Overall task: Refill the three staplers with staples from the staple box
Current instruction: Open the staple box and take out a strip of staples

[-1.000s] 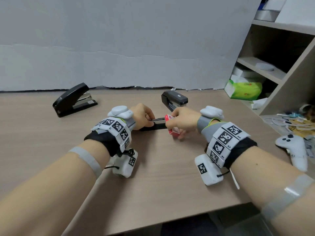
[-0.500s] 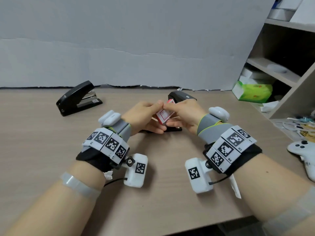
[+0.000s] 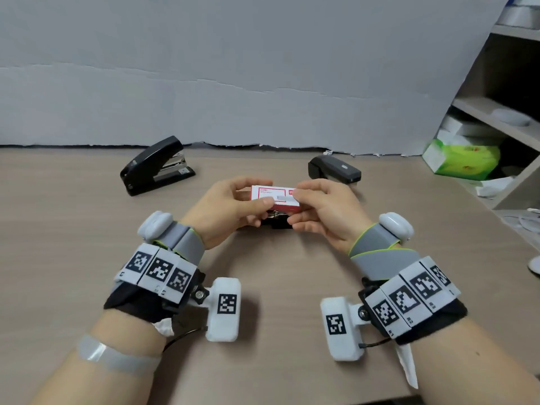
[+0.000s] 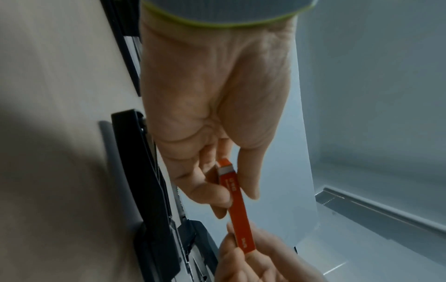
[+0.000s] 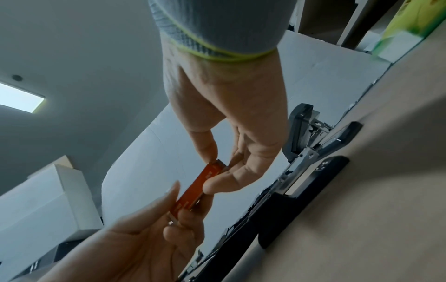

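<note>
Both hands hold the small red and white staple box (image 3: 274,197) flat above the desk (image 3: 73,229). My left hand (image 3: 233,206) pinches its left end (image 4: 237,198), thumb on top. My right hand (image 3: 318,211) pinches its right end (image 5: 195,188). Under the hands lies an opened black stapler (image 3: 277,222), mostly hidden; its open magazine (image 5: 301,167) shows in the right wrist view. A second black stapler (image 3: 156,166) sits half open at the back left. The third stapler (image 3: 334,169) lies at the back, right of centre.
A grey paper backdrop (image 3: 233,83) stands along the desk's far edge. A shelf unit (image 3: 496,112) rises at the right with a green tissue pack (image 3: 463,157) at its foot. White cables and objects (image 3: 526,220) lie at the far right.
The box has been lifted off the open stapler and turned flat, label up. My left hand left the stapler and took the box's left end.
</note>
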### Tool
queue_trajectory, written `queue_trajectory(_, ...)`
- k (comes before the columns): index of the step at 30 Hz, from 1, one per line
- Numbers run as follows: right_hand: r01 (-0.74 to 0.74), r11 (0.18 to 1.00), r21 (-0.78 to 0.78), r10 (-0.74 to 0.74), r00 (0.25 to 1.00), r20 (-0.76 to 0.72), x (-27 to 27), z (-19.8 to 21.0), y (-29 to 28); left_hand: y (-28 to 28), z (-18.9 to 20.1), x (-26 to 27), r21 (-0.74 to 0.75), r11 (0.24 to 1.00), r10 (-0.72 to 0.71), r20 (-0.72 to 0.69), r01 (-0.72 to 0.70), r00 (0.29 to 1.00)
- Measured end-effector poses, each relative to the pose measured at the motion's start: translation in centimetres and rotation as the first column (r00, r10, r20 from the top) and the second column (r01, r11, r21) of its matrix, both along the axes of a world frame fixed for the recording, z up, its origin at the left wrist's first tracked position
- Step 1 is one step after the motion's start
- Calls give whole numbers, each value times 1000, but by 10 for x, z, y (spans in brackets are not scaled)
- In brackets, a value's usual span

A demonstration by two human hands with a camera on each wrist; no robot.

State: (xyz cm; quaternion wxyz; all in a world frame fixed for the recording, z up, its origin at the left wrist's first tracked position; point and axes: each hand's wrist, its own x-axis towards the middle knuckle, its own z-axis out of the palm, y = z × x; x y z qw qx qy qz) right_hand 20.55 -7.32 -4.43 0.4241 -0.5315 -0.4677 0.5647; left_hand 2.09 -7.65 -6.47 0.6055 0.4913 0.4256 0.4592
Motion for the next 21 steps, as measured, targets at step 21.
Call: queue_trajectory(21, -185, 945, 269, 126, 967, 223, -2, 12, 2, -4, -5, -2, 37, 982, 170, 257, -186, 951)
